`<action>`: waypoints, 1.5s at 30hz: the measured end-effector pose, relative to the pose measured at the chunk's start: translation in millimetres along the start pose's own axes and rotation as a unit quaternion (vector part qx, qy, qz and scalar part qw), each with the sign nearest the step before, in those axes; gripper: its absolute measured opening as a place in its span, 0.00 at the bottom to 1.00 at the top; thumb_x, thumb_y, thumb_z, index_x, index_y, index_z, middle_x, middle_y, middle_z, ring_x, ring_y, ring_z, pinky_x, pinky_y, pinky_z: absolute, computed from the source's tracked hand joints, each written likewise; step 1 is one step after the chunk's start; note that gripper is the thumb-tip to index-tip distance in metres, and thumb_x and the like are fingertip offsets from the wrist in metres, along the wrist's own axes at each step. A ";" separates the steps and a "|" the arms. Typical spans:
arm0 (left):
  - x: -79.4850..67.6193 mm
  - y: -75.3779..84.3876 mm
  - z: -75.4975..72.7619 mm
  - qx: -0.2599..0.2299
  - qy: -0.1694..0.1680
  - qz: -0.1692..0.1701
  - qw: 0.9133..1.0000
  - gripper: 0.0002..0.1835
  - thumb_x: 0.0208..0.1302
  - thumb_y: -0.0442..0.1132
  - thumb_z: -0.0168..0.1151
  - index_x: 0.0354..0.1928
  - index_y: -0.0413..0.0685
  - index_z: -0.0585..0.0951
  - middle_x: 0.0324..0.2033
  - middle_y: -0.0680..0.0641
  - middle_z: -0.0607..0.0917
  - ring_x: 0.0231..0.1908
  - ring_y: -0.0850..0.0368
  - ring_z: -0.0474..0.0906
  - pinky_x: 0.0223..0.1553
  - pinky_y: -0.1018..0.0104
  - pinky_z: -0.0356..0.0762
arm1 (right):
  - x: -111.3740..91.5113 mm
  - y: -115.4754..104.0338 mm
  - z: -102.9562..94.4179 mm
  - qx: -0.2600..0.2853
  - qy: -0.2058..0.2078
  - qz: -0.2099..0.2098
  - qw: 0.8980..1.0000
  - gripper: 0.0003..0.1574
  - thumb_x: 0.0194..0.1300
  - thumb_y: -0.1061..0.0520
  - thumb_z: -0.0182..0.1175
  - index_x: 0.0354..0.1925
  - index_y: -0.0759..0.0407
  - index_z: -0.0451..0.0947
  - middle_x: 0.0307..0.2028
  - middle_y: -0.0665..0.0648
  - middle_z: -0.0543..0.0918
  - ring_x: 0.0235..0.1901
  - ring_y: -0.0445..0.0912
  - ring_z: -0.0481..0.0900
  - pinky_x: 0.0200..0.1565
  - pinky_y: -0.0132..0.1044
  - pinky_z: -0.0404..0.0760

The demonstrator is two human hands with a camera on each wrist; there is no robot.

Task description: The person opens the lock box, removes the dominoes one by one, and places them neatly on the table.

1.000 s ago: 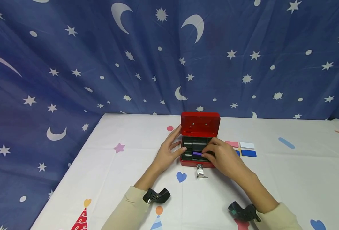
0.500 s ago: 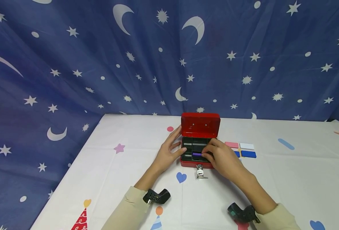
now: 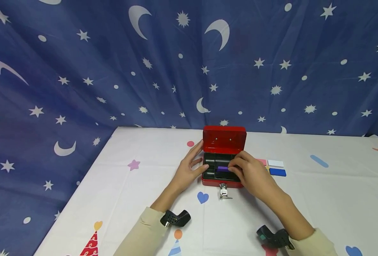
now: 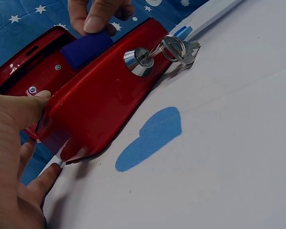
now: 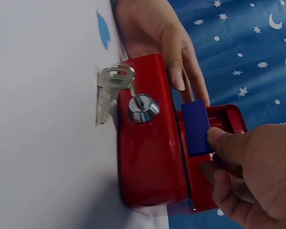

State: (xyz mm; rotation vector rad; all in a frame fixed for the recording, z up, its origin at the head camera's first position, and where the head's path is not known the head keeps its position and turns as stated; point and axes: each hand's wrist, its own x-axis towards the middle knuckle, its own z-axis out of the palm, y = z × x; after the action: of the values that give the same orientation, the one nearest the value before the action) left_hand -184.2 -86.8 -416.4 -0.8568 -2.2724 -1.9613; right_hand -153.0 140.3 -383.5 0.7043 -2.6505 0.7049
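Observation:
A red metal cash box [image 3: 209,182] stands on the table with its lid [image 3: 224,139] raised and a black divided tray [image 3: 209,159] inside. My left hand [image 3: 186,170] holds the box at its left side, thumb over the rim and fingers along the outer wall and up by the lid. Between thumb and fingertips, my right hand [image 3: 256,174] pinches one end of a small flat blue-purple block [image 5: 195,126]. That block is over the tray's front compartment, above the box rim in both wrist views. Keys [image 4: 181,50] hang from the front lock [image 5: 143,108].
Right of the box lie a pink flat block [image 3: 262,161], a white one [image 3: 275,163] and a blue one [image 3: 277,172], partly behind my right hand. A white printed cloth [image 3: 163,153] covers the table. A blue starry curtain [image 3: 163,89] hangs behind.
My right hand has risen slightly, lifting the blue-purple block up from the tray's front compartment, and more of the block shows. My left hand has stayed on the box.

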 end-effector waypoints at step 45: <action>-1.1 0.2 0.7 0.005 0.004 -0.002 1.000 0.40 0.61 0.26 0.62 0.73 0.41 0.55 0.71 0.41 0.56 0.67 0.41 0.58 0.61 0.43 0.64 | -22.7 29.1 -36.8 0.010 0.007 0.014 1.000 0.09 0.55 0.66 0.69 0.36 0.57 0.82 0.33 0.52 0.83 0.26 0.41 0.74 0.29 0.34 0.82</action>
State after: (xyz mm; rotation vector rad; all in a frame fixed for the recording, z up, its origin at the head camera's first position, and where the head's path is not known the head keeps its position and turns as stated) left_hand -183.0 -86.6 -416.8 -0.8428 -2.2805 -1.9489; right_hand -143.5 190.5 -373.1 0.6663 -2.6500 0.7429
